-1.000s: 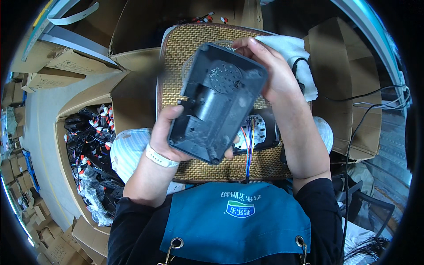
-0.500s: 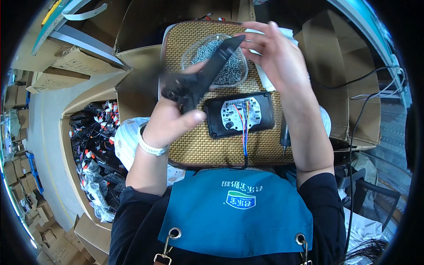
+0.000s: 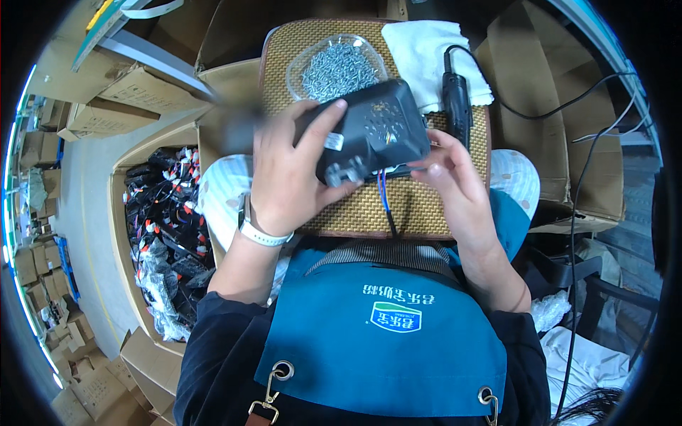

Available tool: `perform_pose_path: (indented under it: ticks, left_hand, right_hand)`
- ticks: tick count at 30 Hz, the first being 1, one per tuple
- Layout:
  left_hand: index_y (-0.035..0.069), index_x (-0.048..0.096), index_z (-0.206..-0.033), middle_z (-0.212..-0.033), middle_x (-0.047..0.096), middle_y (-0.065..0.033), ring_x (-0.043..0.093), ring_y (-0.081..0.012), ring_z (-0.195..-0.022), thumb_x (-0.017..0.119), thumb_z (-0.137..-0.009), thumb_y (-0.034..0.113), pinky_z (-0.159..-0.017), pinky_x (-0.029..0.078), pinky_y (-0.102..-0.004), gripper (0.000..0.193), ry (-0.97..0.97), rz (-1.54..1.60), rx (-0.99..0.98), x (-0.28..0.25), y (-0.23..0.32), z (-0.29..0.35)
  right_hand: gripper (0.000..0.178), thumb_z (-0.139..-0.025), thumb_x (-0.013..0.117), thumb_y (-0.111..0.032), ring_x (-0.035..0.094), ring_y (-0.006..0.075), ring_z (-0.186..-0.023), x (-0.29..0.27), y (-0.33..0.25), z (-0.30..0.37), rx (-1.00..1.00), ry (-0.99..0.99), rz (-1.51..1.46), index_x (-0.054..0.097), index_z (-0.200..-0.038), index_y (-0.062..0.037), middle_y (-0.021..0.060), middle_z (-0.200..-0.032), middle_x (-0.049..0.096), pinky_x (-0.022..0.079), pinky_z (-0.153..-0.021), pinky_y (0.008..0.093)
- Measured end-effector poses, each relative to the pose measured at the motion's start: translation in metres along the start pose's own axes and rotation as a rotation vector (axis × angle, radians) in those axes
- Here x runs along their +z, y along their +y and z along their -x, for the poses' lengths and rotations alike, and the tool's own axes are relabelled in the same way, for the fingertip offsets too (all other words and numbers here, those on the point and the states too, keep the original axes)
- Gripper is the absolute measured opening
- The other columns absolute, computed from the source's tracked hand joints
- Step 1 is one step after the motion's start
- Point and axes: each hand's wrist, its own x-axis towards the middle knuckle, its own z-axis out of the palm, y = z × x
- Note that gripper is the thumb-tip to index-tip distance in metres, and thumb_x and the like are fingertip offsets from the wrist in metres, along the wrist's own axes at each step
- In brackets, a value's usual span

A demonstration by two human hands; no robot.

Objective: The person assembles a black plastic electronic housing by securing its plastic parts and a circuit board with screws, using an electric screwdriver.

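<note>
My left hand (image 3: pixel 291 167) grips a black plastic housing cover (image 3: pixel 391 124) with a cluster of small holes and a white label, outer face up. A grey knobbed part (image 3: pixel 344 172) shows at its near edge. The cover is over the black base case, which it mostly hides along with the circuit board. Red and blue wires (image 3: pixel 384 192) come out beneath it toward me. My right hand (image 3: pixel 458 184) has its thumb and fingers curled at the right end of the two housing parts. A dark blurred shape is left of my left hand.
Behind the cover stands a clear tub (image 3: pixel 291 74) of silver screws. A white cloth (image 3: pixel 430 50) and a black corded electric screwdriver (image 3: pixel 457 99) lie at the right of the woven-topped table (image 3: pixel 341 220). An open carton (image 3: pixel 121 234) of black wired parts stands left.
The cover, earlier held up on edge by my left hand, has turned face up and come down over the base case. My right hand has moved down toward me to its right end.
</note>
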Motion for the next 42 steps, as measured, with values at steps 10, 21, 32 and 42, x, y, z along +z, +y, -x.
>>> perform_pose_path:
  ticks: [10, 21, 32, 42]
  left_hand:
    - [-0.002, 0.042, -0.136, -0.131, 0.051, -0.0141, 0.053, -0.0218, -0.115, 0.071, -0.081, 0.041, -0.097, 0.044, -0.0346, 0.075, -0.009, 1.539, -0.548, 0.022, 0.003, 0.031]
    - [-0.006, 0.035, -0.137, -0.12, 0.048, -0.0246, 0.049, -0.0398, -0.106, 0.08, -0.065, 0.031, -0.094, 0.041, -0.0452, 0.092, 0.08, 0.0, -0.088, 0.032, 0.031, 0.008]
    - [0.004, 0.046, -0.134, -0.119, 0.05, -0.0217, 0.05, -0.0376, -0.103, 0.08, -0.066, 0.031, -0.088, 0.044, -0.0458, 0.081, -0.031, -0.132, -0.145, 0.046, 0.039, -0.001]
    - [0.008, 0.048, -0.134, -0.117, 0.051, -0.0194, 0.05, -0.0359, -0.104, 0.081, -0.062, 0.028, -0.089, 0.043, -0.0458, 0.082, -0.114, -0.108, -0.146, 0.051, 0.044, 0.002]
  right_hand:
    - [0.049, -0.091, 0.056, -0.007, 0.063, 0.0201, -0.087, 0.012, 0.033, 0.012, 0.346, -0.142, 0.204, 0.036, -0.135, 0.0031, 0.0145, -0.097, 0.063, 0.05, -0.079, 0.0353]
    - [0.017, -0.093, 0.054, -0.015, 0.062, 0.0355, -0.079, 0.017, 0.013, 0.011, -0.205, -0.004, 1.094, 0.061, -0.095, 0.0011, 0.0187, -0.083, 0.064, 0.048, -0.07, 0.0445]
    - [0.018, -0.09, 0.06, -0.011, 0.063, 0.0288, -0.075, 0.011, 0.022, 0.008, -0.35, 0.102, 0.941, 0.066, -0.102, 0.0016, 0.016, -0.085, 0.065, 0.048, -0.069, 0.0359]
    - [0.008, -0.08, 0.067, -0.006, 0.062, 0.0322, -0.071, 0.007, 0.011, 0.002, -0.526, 0.141, 1.154, 0.061, -0.082, -0.001, 0.0129, -0.077, 0.062, 0.049, -0.061, 0.0394]
